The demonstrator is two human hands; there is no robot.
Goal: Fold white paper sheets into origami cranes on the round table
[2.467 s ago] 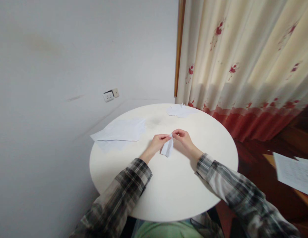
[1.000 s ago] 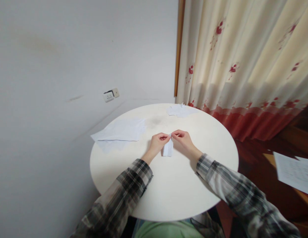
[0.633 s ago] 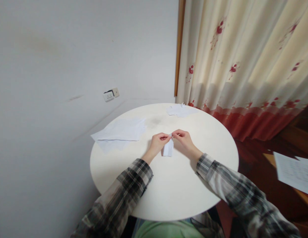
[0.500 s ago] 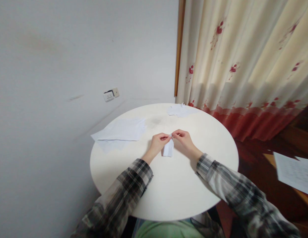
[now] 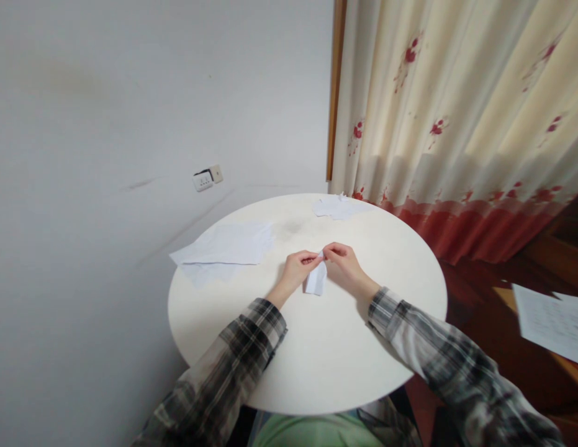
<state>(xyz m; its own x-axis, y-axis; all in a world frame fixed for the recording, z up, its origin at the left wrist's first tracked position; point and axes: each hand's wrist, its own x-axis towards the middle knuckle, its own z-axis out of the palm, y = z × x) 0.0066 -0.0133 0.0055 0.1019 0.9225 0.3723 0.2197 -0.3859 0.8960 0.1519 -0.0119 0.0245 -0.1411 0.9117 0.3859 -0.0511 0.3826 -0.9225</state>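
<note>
Between my two hands is a small folded strip of white paper [image 5: 316, 279], its wider end hanging toward me just over the table. My left hand [image 5: 298, 267] pinches the strip's upper end from the left. From the right, my right hand [image 5: 343, 256] pinches that same end, with its fingertips almost meeting those of the left. The fingers hide the top of the paper, so its fold there does not show clearly.
White sheets of paper [image 5: 228, 243] lie at the left of the round white table [image 5: 326, 366]. Torn paper pieces [image 5: 336, 207] rest near its far edge. A wall with a socket [image 5: 203, 180] stands left, a curtain [image 5: 456, 124] behind, and printed sheets [image 5: 549, 323] lie to the right.
Both hands keep their pinch on the paper strip in nearly the same place. The strip's lower end appears tilted very slightly; nothing else on the table has moved.
</note>
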